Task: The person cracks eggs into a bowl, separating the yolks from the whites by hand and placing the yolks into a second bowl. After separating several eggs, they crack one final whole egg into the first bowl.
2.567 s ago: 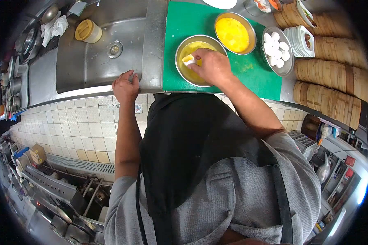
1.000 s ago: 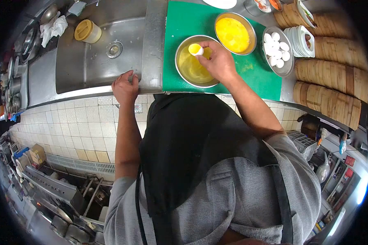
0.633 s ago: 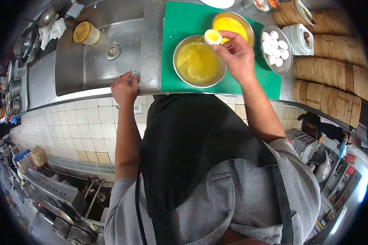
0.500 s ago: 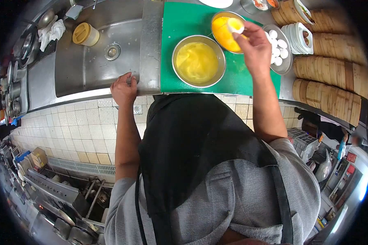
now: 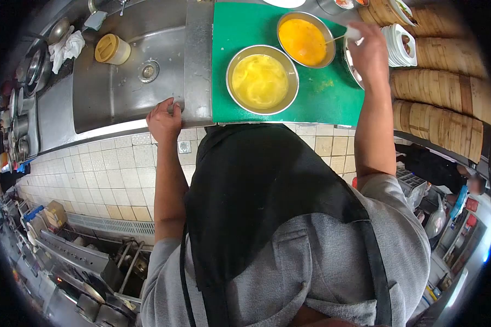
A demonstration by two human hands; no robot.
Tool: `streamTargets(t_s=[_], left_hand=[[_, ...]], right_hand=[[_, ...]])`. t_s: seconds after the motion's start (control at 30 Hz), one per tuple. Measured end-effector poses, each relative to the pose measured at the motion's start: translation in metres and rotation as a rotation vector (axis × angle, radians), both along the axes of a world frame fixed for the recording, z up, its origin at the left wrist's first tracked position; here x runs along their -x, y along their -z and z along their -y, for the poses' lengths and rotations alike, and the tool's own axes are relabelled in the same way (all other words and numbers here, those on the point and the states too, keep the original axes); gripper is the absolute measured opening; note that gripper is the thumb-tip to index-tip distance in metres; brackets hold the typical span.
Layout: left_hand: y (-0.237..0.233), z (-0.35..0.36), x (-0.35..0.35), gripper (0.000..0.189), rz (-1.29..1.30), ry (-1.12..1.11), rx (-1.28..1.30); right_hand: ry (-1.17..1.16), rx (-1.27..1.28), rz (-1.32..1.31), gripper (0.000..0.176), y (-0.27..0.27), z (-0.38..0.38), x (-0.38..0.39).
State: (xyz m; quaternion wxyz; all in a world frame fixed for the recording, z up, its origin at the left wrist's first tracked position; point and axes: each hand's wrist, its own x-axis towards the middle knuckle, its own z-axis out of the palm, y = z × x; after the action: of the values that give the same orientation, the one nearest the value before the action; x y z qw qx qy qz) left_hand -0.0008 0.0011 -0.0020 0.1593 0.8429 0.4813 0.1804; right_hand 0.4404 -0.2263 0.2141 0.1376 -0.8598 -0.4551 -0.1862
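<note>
My right hand holds a white eggshell pinched in its fingers. A thin yellowish strand runs from the shell to the rim of a metal bowl of orange-yellow yolk. Beneath the hand is a metal plate with white eggs, mostly hidden by it. A larger metal bowl of pale yellow, streaky egg liquid stands closer to me on the green cutting board. My left hand rests on the sink's front edge, fingers loosely apart and nothing visible in them.
On the left, a steel sink contains a yellow-lidded tub. Bamboo steamers line the right side beside stacked white dishes. A white cloth lies at the sink's far left. Another person in dark clothing is behind on the right.
My right hand has moved right with the eggshell, from over the yolk bowl to above the egg plate. A strand now trails from the shell. My left hand stays in place.
</note>
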Motion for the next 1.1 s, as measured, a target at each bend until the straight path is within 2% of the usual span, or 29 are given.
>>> streamTargets(t_s=[0.03, 0.1, 0.13, 0.17, 0.23, 0.4, 0.57, 0.63, 0.93, 1.1], left_hand=[[0.000, 0.000, 0.000, 0.027, -0.001, 0.001, -0.005], [-0.002, 0.000, -0.002, 0.027, -0.001, 0.006, -0.011], [-0.004, 0.000, -0.002, 0.027, 0.001, 0.009, -0.016], [-0.005, 0.001, -0.002, 0.027, 0.003, 0.012, -0.021], [-0.003, 0.000, -0.002, 0.027, 0.012, 0.014, -0.020], [-0.004, 0.000, -0.002, 0.026, 0.015, 0.013, -0.027], [-0.002, 0.000, -0.001, 0.025, 0.035, 0.016, -0.018], [-0.004, 0.000, -0.002, 0.024, 0.028, 0.017, -0.020], [-0.004, 0.000, -0.002, 0.023, 0.045, 0.017, -0.034], [-0.003, 0.001, -0.001, 0.023, 0.055, 0.020, -0.048]], right_hand=[[0.002, 0.000, -0.002, 0.036, -0.011, -0.004, 0.007], [0.064, -0.279, -0.180, 0.039, -0.031, -0.010, 0.027], [-0.012, -0.388, -0.363, 0.040, -0.021, -0.005, 0.023], [-0.010, -0.389, -0.362, 0.040, -0.013, -0.003, 0.027], [-0.075, -0.237, -0.719, 0.032, 0.001, -0.007, 0.045], [-0.286, -0.013, -0.804, 0.033, 0.032, -0.028, 0.112], [-0.412, 0.069, -0.694, 0.029, 0.061, -0.048, 0.130], [-0.477, 0.097, -0.535, 0.032, 0.065, -0.055, 0.132], [-0.568, 0.154, -0.494, 0.033, 0.075, -0.067, 0.132], [-0.534, 0.206, -0.534, 0.031, 0.072, -0.068, 0.139]])
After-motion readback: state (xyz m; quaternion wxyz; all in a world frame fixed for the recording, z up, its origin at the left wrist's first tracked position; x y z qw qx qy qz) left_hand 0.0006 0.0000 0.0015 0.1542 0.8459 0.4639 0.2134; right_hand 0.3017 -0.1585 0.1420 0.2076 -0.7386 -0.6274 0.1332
